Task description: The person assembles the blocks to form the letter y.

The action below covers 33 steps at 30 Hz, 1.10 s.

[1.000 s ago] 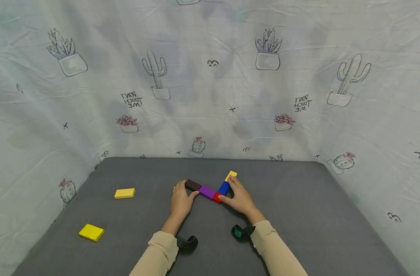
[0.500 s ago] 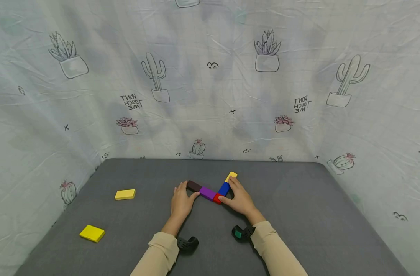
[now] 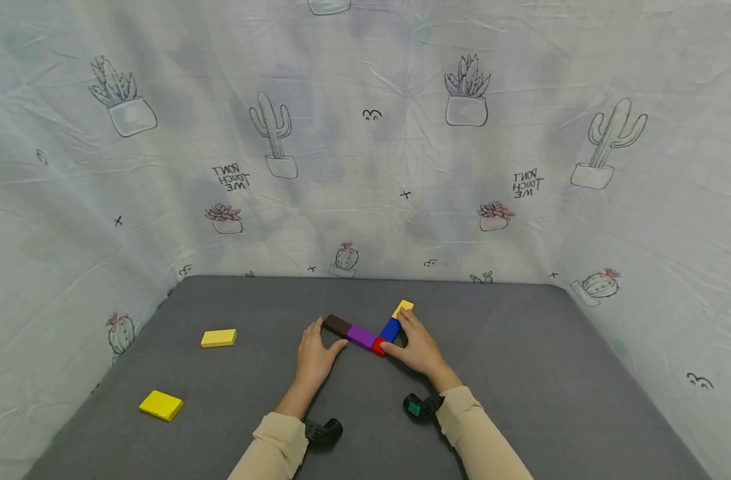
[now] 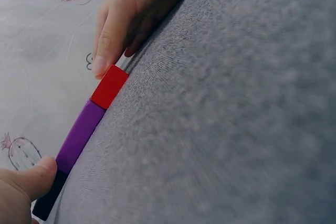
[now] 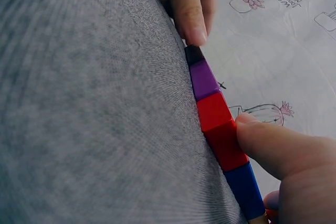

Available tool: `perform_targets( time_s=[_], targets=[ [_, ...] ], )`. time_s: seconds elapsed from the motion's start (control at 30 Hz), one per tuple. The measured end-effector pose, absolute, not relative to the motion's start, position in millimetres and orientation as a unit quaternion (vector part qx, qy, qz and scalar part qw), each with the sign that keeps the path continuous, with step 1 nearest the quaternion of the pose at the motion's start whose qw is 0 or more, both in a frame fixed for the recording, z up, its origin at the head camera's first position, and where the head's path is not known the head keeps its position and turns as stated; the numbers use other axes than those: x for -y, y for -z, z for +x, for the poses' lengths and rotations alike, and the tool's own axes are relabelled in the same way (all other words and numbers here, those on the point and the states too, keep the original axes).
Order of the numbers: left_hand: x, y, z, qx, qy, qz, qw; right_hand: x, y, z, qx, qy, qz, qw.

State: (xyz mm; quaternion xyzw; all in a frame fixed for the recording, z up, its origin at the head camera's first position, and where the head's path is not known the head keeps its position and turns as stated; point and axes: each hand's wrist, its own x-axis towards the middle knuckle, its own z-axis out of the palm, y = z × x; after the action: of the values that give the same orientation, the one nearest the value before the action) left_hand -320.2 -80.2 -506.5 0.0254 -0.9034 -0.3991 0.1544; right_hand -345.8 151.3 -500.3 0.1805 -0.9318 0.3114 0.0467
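Note:
A V-shaped chain of blocks lies on the grey table. Its left arm runs from a black block (image 3: 337, 325) through a purple block (image 3: 360, 337) to a red block (image 3: 378, 345). From there a blue block (image 3: 390, 329) and a yellow block (image 3: 403, 307) slant away to the back right. My left hand (image 3: 314, 357) has its fingertips at the black block's outer end, the thumb near the black-purple joint. With its thumb touching the red block's top edge, my right hand (image 3: 421, 347) spreads its fingers along the yellow block's side, partly covering it.
Two loose yellow blocks lie on the left of the table, one farther back (image 3: 218, 338) and one nearer (image 3: 161, 405). A cactus-print cloth (image 3: 365, 167) hangs behind and beside the table. Black wrist devices sit under both sleeves.
My left hand shifts slightly, its wrist drawing a little toward the lower left, and the black block's end swings slightly left. The right hand stays almost still.

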Motion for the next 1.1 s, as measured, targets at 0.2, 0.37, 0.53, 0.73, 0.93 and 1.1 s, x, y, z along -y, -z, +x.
perform_targets(
  time_s=[0.2,0.37,0.53,0.73,0.93,1.1],
  targets=[
    [85,507,-313,0.893,0.423,0.013,0.155,-152,501,-346,0.931,-0.315,0.177,0.047],
    [90,507,-304,0.880,0.452,0.007,0.145,-153,501,-346,0.931,-0.316,0.177,0.047],
    [97,505,-295,0.869,0.477,-0.002,0.129,-153,503,-347,0.931,-0.314,0.179,0.047],
    [116,501,-284,0.872,0.479,-0.002,0.104,-152,505,-346,0.931,-0.316,0.177,0.041],
    [146,495,-268,0.878,0.469,0.024,0.094,-152,504,-346,0.929,-0.320,0.181,0.045],
    [170,488,-249,0.886,0.455,0.034,0.080,-152,503,-347,0.930,-0.318,0.179,0.044]
  ],
)
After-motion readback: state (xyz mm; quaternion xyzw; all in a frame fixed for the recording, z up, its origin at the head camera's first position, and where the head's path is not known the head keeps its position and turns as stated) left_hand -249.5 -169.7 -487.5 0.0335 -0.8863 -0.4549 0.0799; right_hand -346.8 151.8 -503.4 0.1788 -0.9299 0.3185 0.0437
